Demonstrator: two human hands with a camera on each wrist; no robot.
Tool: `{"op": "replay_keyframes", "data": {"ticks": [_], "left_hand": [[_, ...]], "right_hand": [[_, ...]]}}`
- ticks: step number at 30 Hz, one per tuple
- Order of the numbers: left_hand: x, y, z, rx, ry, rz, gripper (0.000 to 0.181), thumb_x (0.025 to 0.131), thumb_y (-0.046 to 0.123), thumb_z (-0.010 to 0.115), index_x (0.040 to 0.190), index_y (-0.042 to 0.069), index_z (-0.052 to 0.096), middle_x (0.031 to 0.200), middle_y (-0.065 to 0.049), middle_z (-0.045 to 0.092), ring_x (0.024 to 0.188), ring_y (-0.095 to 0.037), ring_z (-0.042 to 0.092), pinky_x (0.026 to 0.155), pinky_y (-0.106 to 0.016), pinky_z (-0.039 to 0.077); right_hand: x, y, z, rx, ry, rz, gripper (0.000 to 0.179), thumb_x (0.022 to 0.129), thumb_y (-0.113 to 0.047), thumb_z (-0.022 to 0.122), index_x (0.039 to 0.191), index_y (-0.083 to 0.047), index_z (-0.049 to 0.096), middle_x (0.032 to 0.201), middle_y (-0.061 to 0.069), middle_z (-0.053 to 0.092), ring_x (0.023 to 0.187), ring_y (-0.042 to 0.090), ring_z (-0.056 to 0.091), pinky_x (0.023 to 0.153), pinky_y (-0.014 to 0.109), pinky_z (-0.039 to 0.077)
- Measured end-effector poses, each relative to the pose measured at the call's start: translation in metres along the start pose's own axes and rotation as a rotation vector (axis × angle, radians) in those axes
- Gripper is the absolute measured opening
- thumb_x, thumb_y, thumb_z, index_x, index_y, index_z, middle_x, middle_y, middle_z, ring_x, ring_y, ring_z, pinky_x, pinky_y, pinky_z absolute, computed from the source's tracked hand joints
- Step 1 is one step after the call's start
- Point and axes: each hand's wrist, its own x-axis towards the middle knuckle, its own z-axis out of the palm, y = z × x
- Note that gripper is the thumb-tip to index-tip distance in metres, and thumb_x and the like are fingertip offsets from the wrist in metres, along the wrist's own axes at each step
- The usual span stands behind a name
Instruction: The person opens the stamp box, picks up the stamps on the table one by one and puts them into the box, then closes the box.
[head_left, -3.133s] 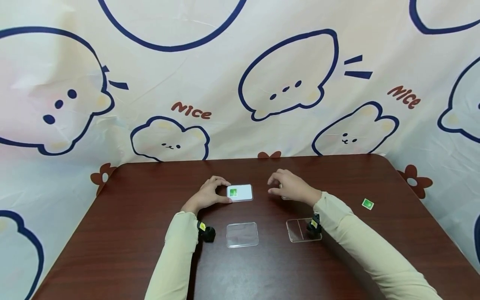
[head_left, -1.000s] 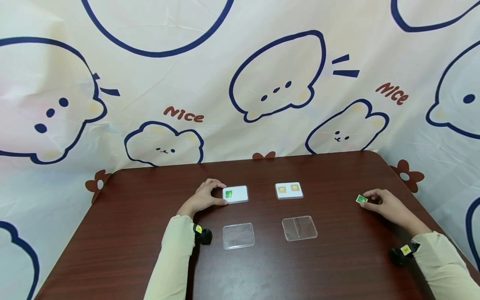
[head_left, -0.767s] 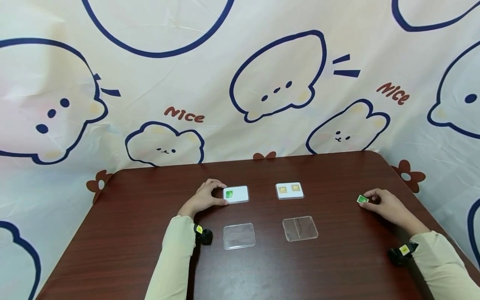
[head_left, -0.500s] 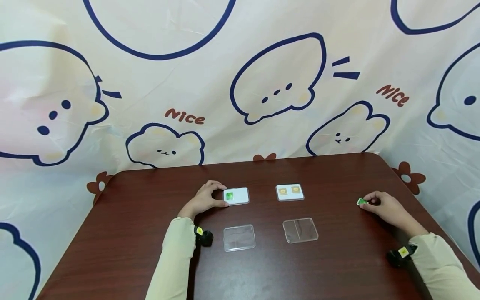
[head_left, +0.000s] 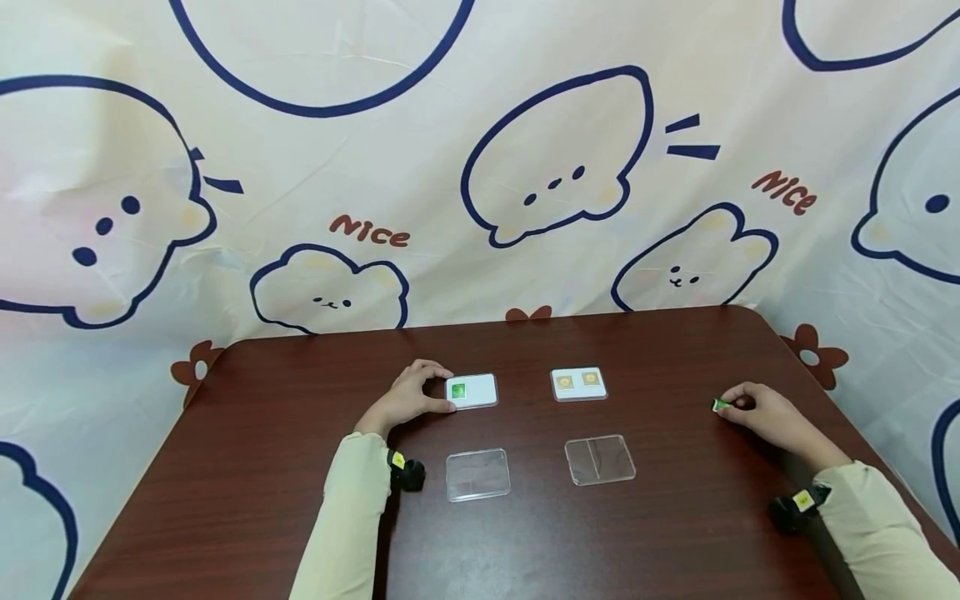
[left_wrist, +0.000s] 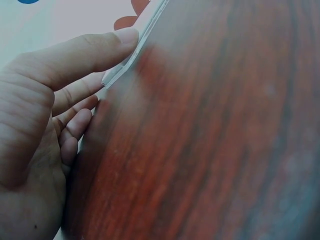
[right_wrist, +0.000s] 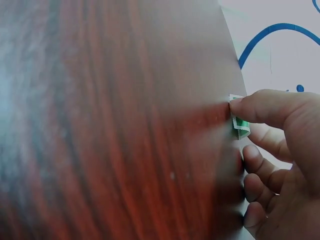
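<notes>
My left hand (head_left: 407, 393) grips the left end of a flat white case (head_left: 480, 390) between thumb and fingers. A green square (head_left: 459, 390) lies on the left half of its white face. In the left wrist view the thumb presses the clear edge of the case (left_wrist: 142, 37). At the right side of the table my right hand (head_left: 776, 423) pinches a small green stamp (head_left: 721, 405) with a white border. The right wrist view shows the stamp (right_wrist: 240, 122) bent between thumb and index finger, the other fingers curled below. Part of it is hidden by the thumb.
A second white case (head_left: 579, 393) with two yellowish squares lies right of the first. Two clear plastic covers, a left cover (head_left: 478, 475) and a right cover (head_left: 600, 460), lie nearer on the brown table (head_left: 525, 550). A patterned cloth (head_left: 435, 167) hangs behind.
My right hand has moved from beside the second case to the far right and taken hold of the green stamp, which now tilts and bends. My left hand has stayed at the first case.
</notes>
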Motion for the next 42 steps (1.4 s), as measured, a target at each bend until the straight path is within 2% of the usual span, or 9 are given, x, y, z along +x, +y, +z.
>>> {"op": "replay_keyframes", "data": {"ticks": [8,19,29,42], "left_hand": [[0.000,-0.002,-0.001,-0.004,-0.006,0.002,0.054,0.077,0.028,0.082,0.126,0.017,0.061,0.141,-0.003,0.042,0.130,-0.029,0.035,0.107,-0.054,0.031],[0.000,-0.001,0.000,0.002,-0.005,0.012,0.055,0.078,0.028,0.081,0.127,0.016,0.061,0.141,-0.004,0.041,0.131,-0.030,0.035,0.106,-0.054,0.033],[0.000,-0.001,-0.001,0.004,-0.008,0.010,0.054,0.078,0.027,0.081,0.127,0.016,0.061,0.141,-0.005,0.041,0.131,-0.030,0.035,0.107,-0.055,0.032],[-0.001,-0.001,-0.001,0.001,-0.010,0.012,0.055,0.078,0.026,0.081,0.127,0.015,0.060,0.141,-0.005,0.041,0.130,-0.030,0.035,0.107,-0.054,0.032]], "right_hand": [[0.003,-0.007,0.002,-0.009,-0.018,-0.012,0.031,0.092,-0.027,0.065,0.103,0.001,0.061,0.094,0.011,0.057,0.084,0.020,0.049,0.072,0.033,0.041],[0.001,-0.007,-0.002,0.008,-0.025,0.014,0.047,0.091,-0.037,0.066,0.111,0.005,0.059,0.097,0.013,0.058,0.086,0.022,0.050,0.072,0.032,0.041],[0.003,-0.008,0.002,-0.003,-0.027,0.017,0.036,0.090,-0.029,0.065,0.106,0.003,0.060,0.094,0.013,0.058,0.085,0.022,0.051,0.071,0.032,0.041],[0.012,-0.023,0.006,-0.011,-0.031,-0.051,0.024,0.092,-0.024,0.065,0.099,-0.002,0.063,0.090,0.008,0.055,0.079,0.017,0.047,0.068,0.030,0.038]]}}
